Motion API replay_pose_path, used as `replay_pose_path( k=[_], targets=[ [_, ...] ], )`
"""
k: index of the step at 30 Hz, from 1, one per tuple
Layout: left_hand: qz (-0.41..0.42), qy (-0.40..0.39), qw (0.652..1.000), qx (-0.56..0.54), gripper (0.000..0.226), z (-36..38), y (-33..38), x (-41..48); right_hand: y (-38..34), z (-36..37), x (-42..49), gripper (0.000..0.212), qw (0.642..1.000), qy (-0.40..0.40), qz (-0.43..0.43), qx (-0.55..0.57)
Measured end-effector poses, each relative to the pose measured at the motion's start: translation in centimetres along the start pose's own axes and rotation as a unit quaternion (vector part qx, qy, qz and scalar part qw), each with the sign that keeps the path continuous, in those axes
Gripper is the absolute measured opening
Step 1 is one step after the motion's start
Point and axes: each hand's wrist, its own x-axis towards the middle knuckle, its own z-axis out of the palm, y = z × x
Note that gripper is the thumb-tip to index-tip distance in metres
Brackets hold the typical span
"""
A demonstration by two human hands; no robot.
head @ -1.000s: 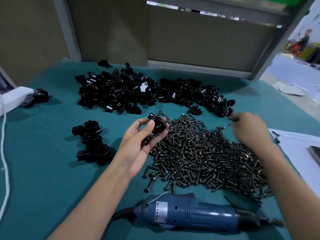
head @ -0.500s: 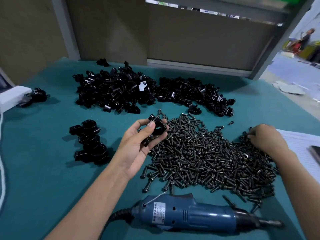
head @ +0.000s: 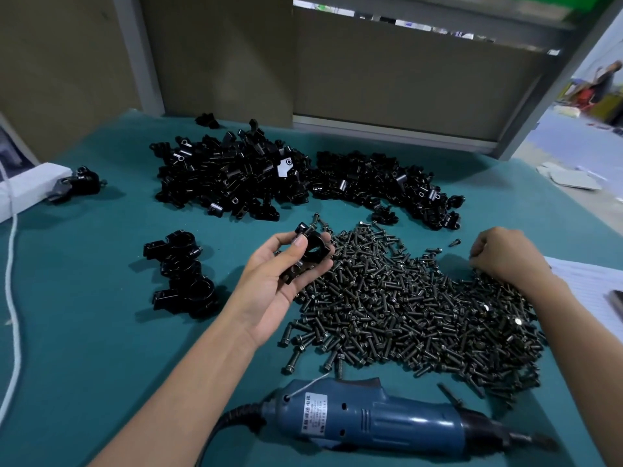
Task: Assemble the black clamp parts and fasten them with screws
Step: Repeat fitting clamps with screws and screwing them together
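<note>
My left hand (head: 269,278) grips a black clamp assembly (head: 308,251), thumb on top and fingers curled beneath it, held over the near left edge of the screw pile. A wide heap of dark screws (head: 414,308) covers the middle right of the green table. My right hand (head: 502,254) rests on the far right part of that heap with its fingers curled down into the screws; what they hold is hidden. Two big heaps of loose black clamp parts (head: 236,176) lie at the back.
A blue electric screwdriver (head: 377,419) lies along the front edge, bit pointing right. Finished black clamps (head: 183,271) sit in a small group at left. A white box (head: 23,187) with a cord and one clamp is far left. Paper (head: 593,291) lies at right.
My right hand moved from the far side of the screw pile down to its right part and curled into the screws. My left hand kept holding the clamp in place.
</note>
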Motion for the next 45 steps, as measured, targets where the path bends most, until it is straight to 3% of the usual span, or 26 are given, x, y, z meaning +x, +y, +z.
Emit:
replay_pose_path(
  k=[3, 5, 7, 8, 10, 20, 25, 30, 34, 36, 38, 40, 42, 45],
  targets=[
    [-0.007, 0.007, 1.0, -0.028, 0.036, -0.1, 0.1, 0.0, -4.1, -0.9, -1.8, 0.014, 0.987, 0.069, -0.073, 0.126],
    [-0.007, 0.012, 0.999, -0.033, 0.036, -0.1, 0.1, 0.0, -8.3, -1.5, -4.6, 0.014, 0.937, 0.066, -0.161, 0.303],
    [-0.005, 0.017, 0.999, -0.03, 0.038, 0.0, 0.2, -0.1, -12.1, -1.7, -7.3, 0.014, 0.863, 0.04, -0.242, 0.442],
    [-0.005, 0.019, 0.999, -0.03, 0.04, 0.1, 0.3, -0.1, -13.5, -1.6, -8.4, 0.014, 0.835, 0.029, -0.262, 0.482],
    [-0.002, 0.026, 0.999, -0.033, 0.046, 0.1, 0.3, -0.1, -15.5, -1.0, -9.4, 0.014, 0.818, 0.021, -0.277, 0.504],
    [-0.003, 0.034, 0.998, -0.047, 0.044, 0.5, 0.5, -0.2, -16.4, -0.5, -9.0, 0.015, 0.831, 0.023, -0.295, 0.47],
    [-0.001, 0.034, 0.999, -0.039, 0.039, 0.3, 0.6, -0.2, -16.4, -0.6, -9.5, 0.02, 0.82, -0.004, -0.318, 0.476],
    [-0.004, 0.042, 0.998, -0.043, 0.045, 0.2, 0.9, -0.3, -16.5, -0.9, -10.0, 0.013, 0.843, -0.008, -0.305, 0.443],
    [-0.01, 0.031, 0.996, -0.077, 0.044, 0.0, 1.1, -0.2, -14.1, -2.6, -12.2, 0.027, 0.876, 0.045, -0.317, 0.36],
    [-0.018, 0.036, 0.995, -0.095, 0.045, -0.1, 1.1, -0.1, -12.5, -2.8, -14.7, 0.034, 0.91, -0.045, -0.347, 0.224],
    [-0.032, 0.051, 0.991, -0.121, 0.051, -0.3, 0.9, -0.1, -11.0, -1.6, -17.8, 0.073, 0.921, -0.157, -0.356, 0.034],
    [-0.044, 0.061, 0.989, -0.131, 0.054, -0.4, 0.7, 0.1, -10.2, 0.2, -20.9, 0.096, 0.914, -0.161, -0.365, -0.071],
    [-0.051, 0.063, 0.991, -0.108, 0.053, -0.4, 0.5, 0.2, -10.0, 1.5, -22.6, 0.092, 0.935, -0.123, -0.326, -0.063],
    [-0.043, 0.067, 0.995, -0.063, 0.051, -0.4, 0.3, 0.4, -9.5, 2.4, -23.8, 0.08, 0.938, -0.078, -0.336, -0.02]
  ],
)
